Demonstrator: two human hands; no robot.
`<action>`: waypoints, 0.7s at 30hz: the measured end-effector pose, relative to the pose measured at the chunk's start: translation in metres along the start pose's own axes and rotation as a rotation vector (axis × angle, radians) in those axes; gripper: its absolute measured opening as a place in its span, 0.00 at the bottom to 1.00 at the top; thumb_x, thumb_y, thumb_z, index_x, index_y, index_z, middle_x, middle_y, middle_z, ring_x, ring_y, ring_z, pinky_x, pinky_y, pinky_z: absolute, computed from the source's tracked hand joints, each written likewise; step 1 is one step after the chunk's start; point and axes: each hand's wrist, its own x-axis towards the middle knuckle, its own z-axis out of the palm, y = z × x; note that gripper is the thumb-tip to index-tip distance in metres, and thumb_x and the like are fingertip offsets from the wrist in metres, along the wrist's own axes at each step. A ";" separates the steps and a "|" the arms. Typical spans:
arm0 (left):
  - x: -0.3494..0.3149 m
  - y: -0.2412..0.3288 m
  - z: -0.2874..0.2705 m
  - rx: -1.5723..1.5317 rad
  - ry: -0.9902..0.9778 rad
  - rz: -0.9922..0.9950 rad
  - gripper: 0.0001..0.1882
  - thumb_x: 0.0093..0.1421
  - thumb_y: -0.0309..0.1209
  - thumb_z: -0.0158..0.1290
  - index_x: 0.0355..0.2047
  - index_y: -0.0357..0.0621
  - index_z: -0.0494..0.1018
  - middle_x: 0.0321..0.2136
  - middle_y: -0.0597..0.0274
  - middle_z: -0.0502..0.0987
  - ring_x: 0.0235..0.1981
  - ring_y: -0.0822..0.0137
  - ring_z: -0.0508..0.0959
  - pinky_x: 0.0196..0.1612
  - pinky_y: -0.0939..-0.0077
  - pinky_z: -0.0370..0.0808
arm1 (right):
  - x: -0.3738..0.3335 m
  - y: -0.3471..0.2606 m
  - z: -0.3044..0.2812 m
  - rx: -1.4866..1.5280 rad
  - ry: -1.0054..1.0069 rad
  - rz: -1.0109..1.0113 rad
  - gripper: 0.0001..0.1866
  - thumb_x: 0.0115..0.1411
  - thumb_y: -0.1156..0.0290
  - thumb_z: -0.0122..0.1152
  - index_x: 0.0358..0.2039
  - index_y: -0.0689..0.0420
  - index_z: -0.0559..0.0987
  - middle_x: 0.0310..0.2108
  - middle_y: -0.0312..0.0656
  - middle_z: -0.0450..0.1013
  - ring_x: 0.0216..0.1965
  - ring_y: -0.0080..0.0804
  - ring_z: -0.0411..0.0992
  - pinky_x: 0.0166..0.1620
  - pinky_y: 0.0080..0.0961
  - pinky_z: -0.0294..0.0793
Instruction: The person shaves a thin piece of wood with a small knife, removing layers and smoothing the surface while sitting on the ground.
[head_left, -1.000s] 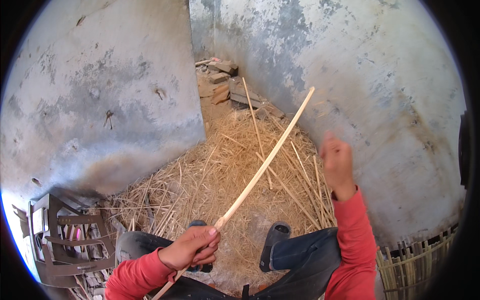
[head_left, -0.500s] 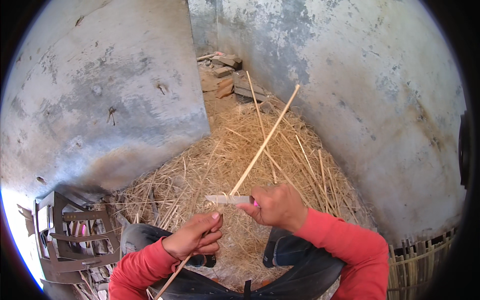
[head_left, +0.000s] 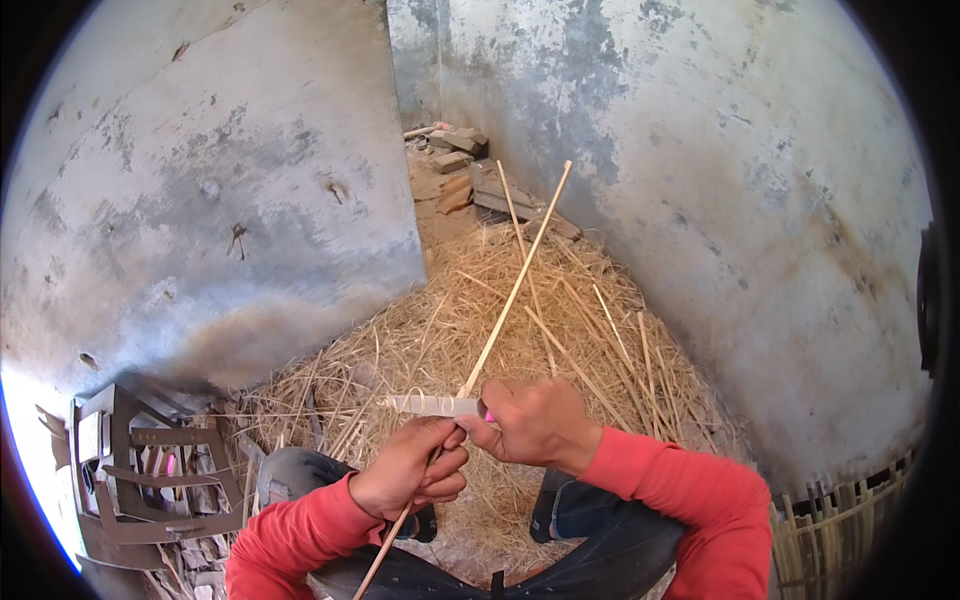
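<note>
A long, thin bamboo strip (head_left: 517, 277) runs slantwise between my knees, its far end up over the shavings. My left hand (head_left: 413, 466) is closed round its lower part, and the tail passes below the wrist toward my lap. In my right hand (head_left: 541, 421) is a knife by its pink handle, the fist closed. The knife's blade (head_left: 432, 404) points left and lies across the strip, just beyond my left fingers. Small pale curls of shaving cling along the blade. Both hands are close together, nearly touching.
A heap of straw-coloured shavings (head_left: 470, 310) covers the floor, with several loose strips on it. Bricks (head_left: 455, 150) are piled in the far gap between walls. A broken brown chair frame (head_left: 165, 470) stands at left; a slatted bamboo piece (head_left: 845, 540) at right.
My left hand has moved right and slightly up, closer to the right hand. The knife has shifted a little left, and the strip stands steeper, its far end further left.
</note>
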 end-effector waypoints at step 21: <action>-0.038 -0.014 -0.001 0.116 -0.195 -0.159 0.22 0.77 0.46 0.36 0.28 0.46 0.61 0.11 0.72 0.54 0.10 0.78 0.52 0.15 0.82 0.51 | -0.056 0.281 -0.076 -0.363 0.443 0.939 0.32 0.72 0.48 0.43 0.27 0.65 0.79 0.25 0.63 0.75 0.30 0.63 0.75 0.35 0.49 0.72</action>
